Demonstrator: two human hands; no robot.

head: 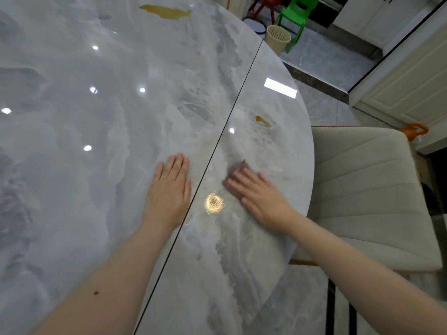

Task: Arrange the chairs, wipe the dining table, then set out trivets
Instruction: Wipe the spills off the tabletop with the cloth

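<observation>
The right hand [256, 189] presses flat on a soft, limp cloth [235, 170]; the left hand [169, 183] rests open on the glossy table [96, 93]. The cloth likely slides easily, best held under spread fingers.

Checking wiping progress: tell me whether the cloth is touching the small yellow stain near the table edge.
Apart. The head view shows the cloth under the right hand, with bare tabletop between it and the small yellow stain.

Glossy grey marble table [96, 117] (yellow-stained); dark cloth [235, 170] near its edge.
</observation>
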